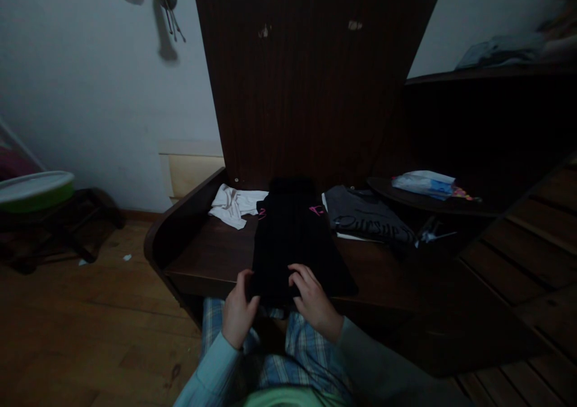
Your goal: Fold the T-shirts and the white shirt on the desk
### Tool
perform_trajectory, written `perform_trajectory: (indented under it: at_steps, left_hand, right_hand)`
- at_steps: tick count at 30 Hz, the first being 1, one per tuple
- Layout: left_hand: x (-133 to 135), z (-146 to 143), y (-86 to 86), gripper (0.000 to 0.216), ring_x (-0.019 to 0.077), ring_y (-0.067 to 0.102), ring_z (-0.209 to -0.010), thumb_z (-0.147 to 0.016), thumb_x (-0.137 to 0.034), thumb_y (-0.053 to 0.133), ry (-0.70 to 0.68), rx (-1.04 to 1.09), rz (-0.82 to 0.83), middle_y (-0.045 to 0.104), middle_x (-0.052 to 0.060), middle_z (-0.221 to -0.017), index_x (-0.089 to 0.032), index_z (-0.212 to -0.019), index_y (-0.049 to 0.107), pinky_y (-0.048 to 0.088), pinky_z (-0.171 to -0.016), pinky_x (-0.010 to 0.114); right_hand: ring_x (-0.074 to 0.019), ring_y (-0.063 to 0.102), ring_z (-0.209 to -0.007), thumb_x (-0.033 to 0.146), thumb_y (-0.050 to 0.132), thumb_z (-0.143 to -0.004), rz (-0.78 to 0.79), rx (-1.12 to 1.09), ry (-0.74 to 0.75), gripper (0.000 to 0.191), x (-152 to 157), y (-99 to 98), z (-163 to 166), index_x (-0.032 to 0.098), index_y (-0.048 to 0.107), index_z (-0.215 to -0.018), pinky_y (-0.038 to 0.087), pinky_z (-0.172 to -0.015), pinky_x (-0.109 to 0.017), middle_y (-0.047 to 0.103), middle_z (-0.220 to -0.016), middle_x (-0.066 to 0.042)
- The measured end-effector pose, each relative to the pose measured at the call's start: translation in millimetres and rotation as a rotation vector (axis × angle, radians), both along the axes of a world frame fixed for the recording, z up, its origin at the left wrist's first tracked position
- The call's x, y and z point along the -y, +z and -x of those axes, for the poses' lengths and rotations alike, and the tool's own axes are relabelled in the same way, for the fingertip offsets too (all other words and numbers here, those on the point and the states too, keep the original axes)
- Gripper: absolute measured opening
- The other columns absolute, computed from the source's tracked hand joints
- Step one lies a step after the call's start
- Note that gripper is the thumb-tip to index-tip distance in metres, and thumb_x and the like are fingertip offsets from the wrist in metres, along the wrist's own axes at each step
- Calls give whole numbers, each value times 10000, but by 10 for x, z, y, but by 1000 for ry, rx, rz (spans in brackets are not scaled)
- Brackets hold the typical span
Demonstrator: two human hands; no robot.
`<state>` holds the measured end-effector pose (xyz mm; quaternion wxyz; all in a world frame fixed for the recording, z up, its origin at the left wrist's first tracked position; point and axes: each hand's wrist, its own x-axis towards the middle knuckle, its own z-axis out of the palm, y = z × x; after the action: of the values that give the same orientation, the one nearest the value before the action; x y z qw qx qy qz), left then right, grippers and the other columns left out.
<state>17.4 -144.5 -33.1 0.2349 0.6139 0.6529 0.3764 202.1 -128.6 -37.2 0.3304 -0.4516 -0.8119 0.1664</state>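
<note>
A black garment (297,238) with small pink marks near its far end lies flat and folded lengthwise on the dark wooden desk top. My left hand (240,312) is at its near left corner, fingers curled and thumb against the cloth edge. Bent fingers of my right hand (313,300) rest on the near part, the thumb at the front edge. Both hands appear to hold the dark cloth, though the grip is hard to see. A white cloth (234,205) lies crumpled to the left; a folded grey shirt (367,214) with black lettering lies to the right.
A raised side panel (180,217) bounds the desk on the left. At the right, a rounded shelf (383,187) carries a blue and white packet (426,183). A green-rimmed round container (40,193) stands on a dark stool (63,232) at far left.
</note>
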Motion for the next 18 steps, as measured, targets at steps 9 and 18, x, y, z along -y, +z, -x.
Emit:
perform_trajectory:
  at_steps: [9,18]
  left_hand:
    - [-50,129,-48,394,185,547,-1018,-644,-154,523,-359,168,39,611,36,-1068,-199,-1034,532,415,-899,318]
    - [-15,226,-71,461,204,564,-964,-657,-268,589,-343,178,94,610,50,-1081,-189,-1108,535,474,-820,346]
  right_hand:
    - [-193,440,-1041,-45,350,-523,17,-39,-66,403,0,-25,-70,205,437,-827,373,-913,-370,456,-1057,-62]
    - [-201,464,-993,57,451,-620,2,-95,-97,220,-8,4,-41,198,459,-788,383,-881,-368,492,-990,-62]
